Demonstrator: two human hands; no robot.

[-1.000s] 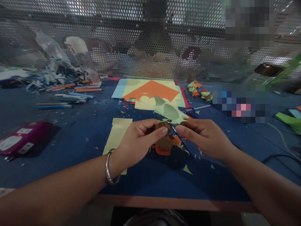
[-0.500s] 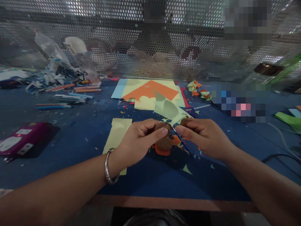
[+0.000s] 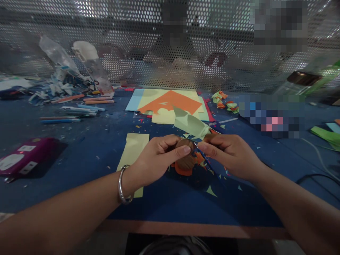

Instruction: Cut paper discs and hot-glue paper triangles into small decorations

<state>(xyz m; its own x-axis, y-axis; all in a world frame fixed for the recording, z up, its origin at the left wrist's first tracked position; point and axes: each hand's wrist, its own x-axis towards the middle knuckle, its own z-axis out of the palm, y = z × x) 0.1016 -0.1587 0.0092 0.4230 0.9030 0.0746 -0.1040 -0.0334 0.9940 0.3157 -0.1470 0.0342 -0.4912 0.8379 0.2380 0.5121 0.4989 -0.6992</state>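
Note:
My left hand [image 3: 162, 156] is closed around a small brown, wood-grained round piece [image 3: 185, 143], with the thumb pressed on its face. Another brown round piece [image 3: 186, 162] shows just below it, over an orange paper piece [image 3: 183, 172]. On the other side, my right hand [image 3: 228, 152] is closed in a pinch by a slim blue tool [image 3: 205, 158] with a pale tip that meets the edge of the brown piece. The tool's exact kind cannot be made out. Pale green cut paper [image 3: 189, 122] lies just beyond my fingers.
Orange cut paper [image 3: 172, 99] tops a stack of coloured sheets at the back. A yellow strip [image 3: 132, 152] lies by my left wrist. Pens [image 3: 81, 111], a bottle [image 3: 97, 67] and a purple case [image 3: 29, 156] stand or lie left. Paper scraps [image 3: 211, 191] are scattered around.
Both hands stay nearly in place, with slight finger motion at the brown piece. The pale green paper beyond them has shifted and looks more creased near my right fingers.

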